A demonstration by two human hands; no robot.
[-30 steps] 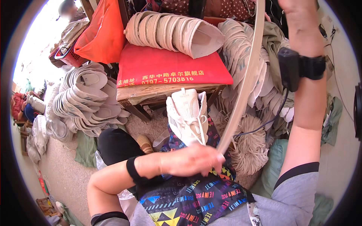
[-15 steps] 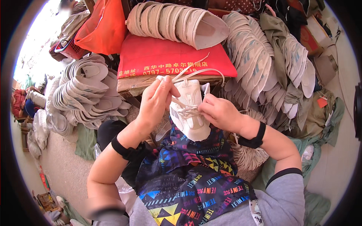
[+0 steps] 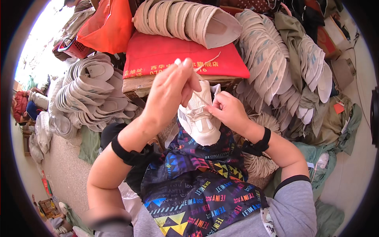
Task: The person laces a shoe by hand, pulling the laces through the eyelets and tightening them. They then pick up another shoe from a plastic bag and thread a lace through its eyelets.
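Note:
A cream and white shoe upper [image 3: 206, 133] lies over my lap, its toe toward me and its lacing part-way up the front. My left hand [image 3: 167, 93] is raised over the upper's left side, fingers closed on a pale shoelace [image 3: 213, 59]. The lace stretches from these fingers to the eyelets, and its loose end sticks up beyond them. At the right row of eyelets, my right hand [image 3: 229, 110] pinches the upper's edge beside the crossed lace. The left hand hides part of the tongue.
Just beyond stands a wooden stand [image 3: 138, 84] under a red bag [image 3: 177, 47], with a row of nested uppers [image 3: 173, 19] on top. More uppers are heaped at the left [image 3: 87, 93] and right [image 3: 264, 55]. A bundle of laces [image 3: 258, 162] sits by my right forearm. Patterned apron [image 3: 205, 185] covers my lap.
My left hand has risen and turned over the shoe upper, drawing the lace with it; the lace loop at the right has gone. My right hand has shifted slightly, still at the eyelets.

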